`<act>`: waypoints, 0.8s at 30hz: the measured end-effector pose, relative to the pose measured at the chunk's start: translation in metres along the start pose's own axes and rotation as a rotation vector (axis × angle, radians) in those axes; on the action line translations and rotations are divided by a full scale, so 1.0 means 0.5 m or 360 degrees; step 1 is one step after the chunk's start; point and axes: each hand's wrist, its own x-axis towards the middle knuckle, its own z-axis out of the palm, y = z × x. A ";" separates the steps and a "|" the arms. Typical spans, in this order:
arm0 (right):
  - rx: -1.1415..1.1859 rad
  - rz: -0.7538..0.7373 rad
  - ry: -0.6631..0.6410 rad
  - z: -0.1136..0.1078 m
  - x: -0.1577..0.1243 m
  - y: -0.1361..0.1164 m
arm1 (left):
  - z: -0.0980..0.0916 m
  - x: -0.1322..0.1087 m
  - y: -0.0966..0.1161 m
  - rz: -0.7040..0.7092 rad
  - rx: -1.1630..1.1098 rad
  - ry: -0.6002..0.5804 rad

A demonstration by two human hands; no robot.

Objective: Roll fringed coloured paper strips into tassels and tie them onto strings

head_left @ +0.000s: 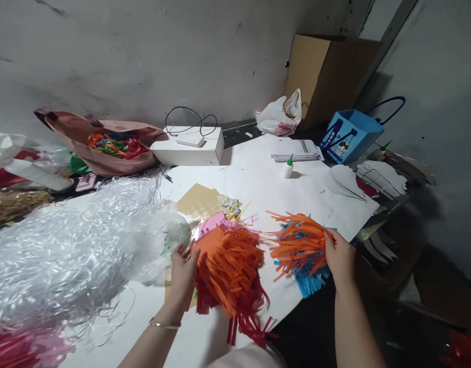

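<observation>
My left hand (pixel 182 271) is closed on the edge of a stack of fringed paper, orange on top (pixel 229 260) with red strips below and pink sheets behind. My right hand (pixel 339 258) grips a second bundle of orange fringed paper (pixel 296 243) lying over blue fringed paper (pixel 310 281). Both bundles rest on the white table sheet (pixel 254 179), a short gap between them.
A big heap of clear shredded plastic (pixel 66 250) fills the left. A white box (pixel 189 148) with a cable, a pink bag (pixel 101 143) of coloured scraps, a glue bottle (pixel 288 167), a blue gift bag (pixel 350 134), white paper cut-outs (pixel 377 176) and a cardboard box (pixel 327 76) lie farther back.
</observation>
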 end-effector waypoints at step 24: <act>0.0757 -0.0784 -0.0543 -0.110 -0.280 -0.273 | -0.111 -0.200 0.038 -0.0287 -0.0367 -0.2581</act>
